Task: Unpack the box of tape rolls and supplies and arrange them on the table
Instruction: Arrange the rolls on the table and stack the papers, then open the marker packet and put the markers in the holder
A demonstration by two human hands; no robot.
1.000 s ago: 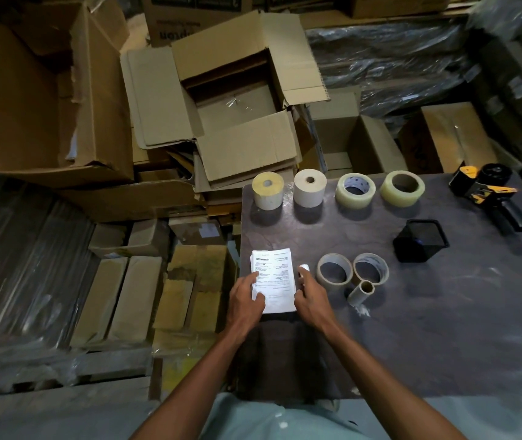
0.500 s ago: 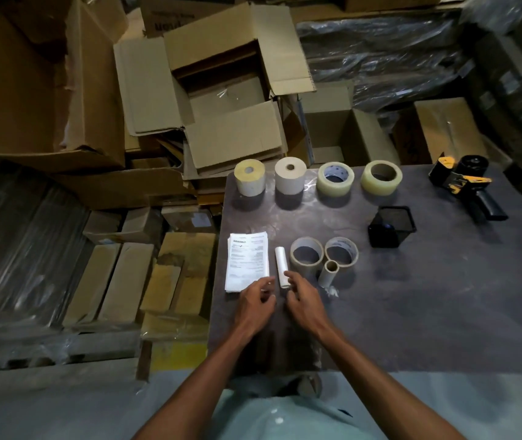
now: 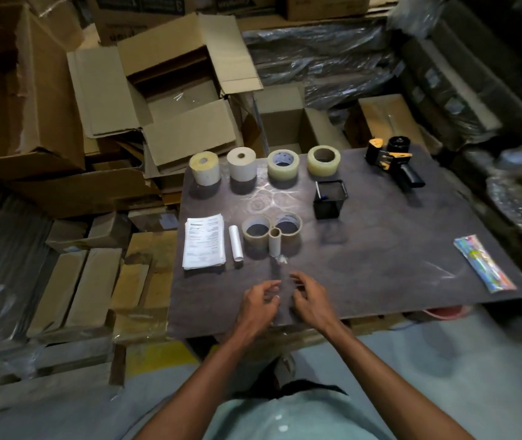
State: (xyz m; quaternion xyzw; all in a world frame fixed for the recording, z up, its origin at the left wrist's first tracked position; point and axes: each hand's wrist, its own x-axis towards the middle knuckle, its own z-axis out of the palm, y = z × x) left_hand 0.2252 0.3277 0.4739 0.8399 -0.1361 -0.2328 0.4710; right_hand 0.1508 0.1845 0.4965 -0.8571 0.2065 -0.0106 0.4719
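Both hands, left hand (image 3: 258,301) and right hand (image 3: 309,300), now withdrawn, loosely open and empty, at six o'clock of the papers (image 3: 204,241) and white roll (image 3: 236,242) just laid down

Dim storeroom: stacked cardboard boxes (image 3: 40,100) and plastic-wrapped bundles (image 3: 317,58) crowd a pale floor (image 3: 444,360).

Dark table (image 3: 380,265). Far edge, 11 to 12 o'clock: two paper rolls (image 3: 204,168), (image 3: 241,163), two clear tape rolls (image 3: 283,164), (image 3: 323,160). Tape dispenser (image 3: 393,163) at 1 o'clock. Black mesh cup (image 3: 330,199) centre. Paper stack (image 3: 204,244) at 10 o'clock, small white roll (image 3: 236,247) just beside it. Two empty cores (image 3: 255,233), (image 3: 288,228) touching a narrow tube (image 3: 275,241). Colourful packet (image 3: 483,268) at 3 o'clock. Left hand (image 3: 258,308) and right hand (image 3: 309,301) near edge, fingers curled, empty. Open box (image 3: 170,90) beyond.
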